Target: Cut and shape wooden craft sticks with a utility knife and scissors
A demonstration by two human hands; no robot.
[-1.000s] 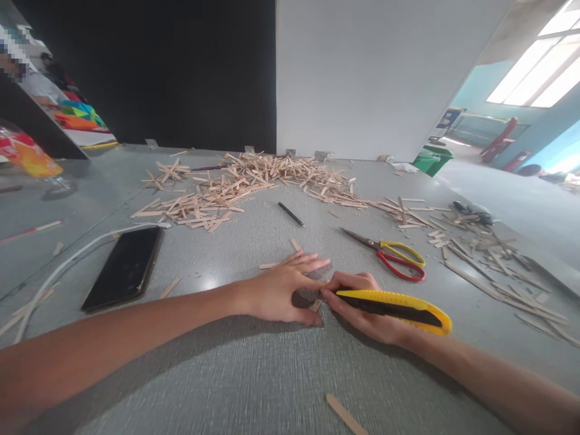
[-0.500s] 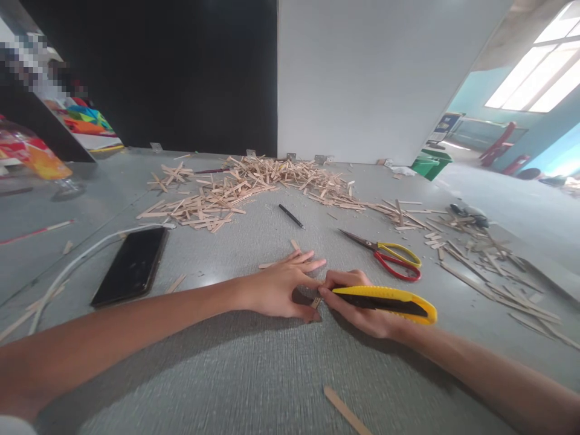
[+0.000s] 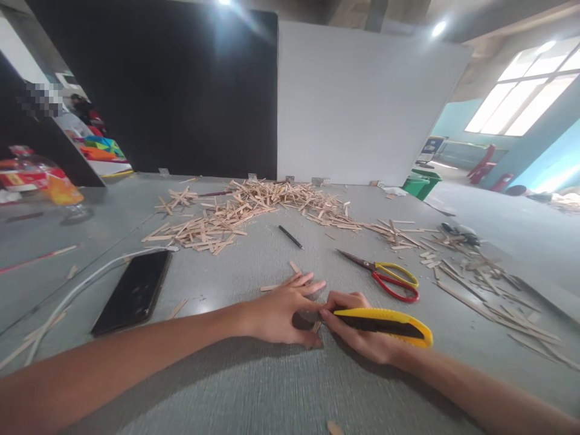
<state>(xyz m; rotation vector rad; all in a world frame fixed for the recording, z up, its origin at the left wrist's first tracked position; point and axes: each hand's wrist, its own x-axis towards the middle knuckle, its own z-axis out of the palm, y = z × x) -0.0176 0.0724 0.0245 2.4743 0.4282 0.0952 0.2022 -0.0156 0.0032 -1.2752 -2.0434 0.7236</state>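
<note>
My right hand (image 3: 357,329) is closed around a yellow and black utility knife (image 3: 385,326). Its handle points right, and its tip end lies close to my left hand (image 3: 281,311). That left hand rests palm down on the table, fingers stretched out and spread. Between its thumb and index finger a small piece of wooden stick (image 3: 316,327) shows, with the knife's end over it; the exact contact is hidden by the fingers. Two more stick pieces lie by the left fingertips, one of them a short stick (image 3: 269,288).
Beyond my hands lie red-and-yellow-handled scissors (image 3: 389,278), a black pen (image 3: 290,237) and a heap of wooden sticks (image 3: 281,196). A phone (image 3: 133,293) with a white cable sits left. Stick scraps (image 3: 489,278) cover the right side. Black and white panels (image 3: 362,103) stand behind.
The view has tilted upward, so the table and hands sit lower in the picture. Both hands and the knife keep nearly the same place relative to each other.
</note>
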